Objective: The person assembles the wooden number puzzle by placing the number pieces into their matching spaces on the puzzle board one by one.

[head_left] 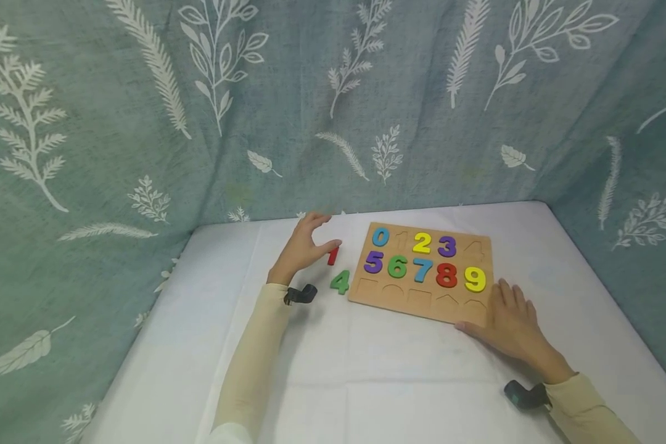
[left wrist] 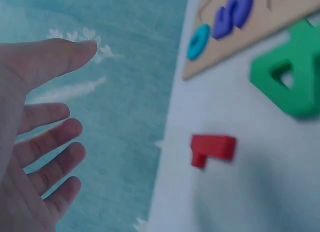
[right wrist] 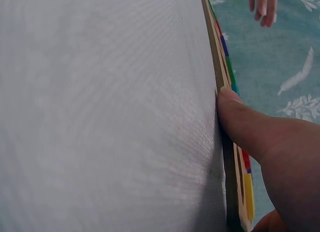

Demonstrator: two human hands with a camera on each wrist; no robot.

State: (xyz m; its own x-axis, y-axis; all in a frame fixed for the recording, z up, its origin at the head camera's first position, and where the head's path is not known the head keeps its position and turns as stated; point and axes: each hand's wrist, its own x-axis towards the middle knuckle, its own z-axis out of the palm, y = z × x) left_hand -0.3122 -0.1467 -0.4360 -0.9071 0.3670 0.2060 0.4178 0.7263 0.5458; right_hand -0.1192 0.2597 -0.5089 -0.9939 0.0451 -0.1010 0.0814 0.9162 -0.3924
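My left hand (head_left: 302, 246) hovers beside a red number 1 (head_left: 333, 255), fingers and thumb spread apart with nothing between them. In the left wrist view the red 1 (left wrist: 214, 147) lies on the cloth, apart from the fingertips. Nearer me is a green number 4 (head_left: 340, 282). A wooden number puzzle board (head_left: 383, 299) lies to their right, with colored digits in its upper two rows and bare recesses shaped 1 and 4. My right hand (head_left: 513, 324) rests at its near right corner, thumb (right wrist: 240, 112) against the near edge, fingers stretched along the right side.
A white cloth (head_left: 333, 394) covers the table. Behind it and at both sides hangs a green curtain (head_left: 288, 111) with white leaf prints. A dark wrist camera sits on each wrist, at the cuffs of the beige sleeves (head_left: 255, 364).
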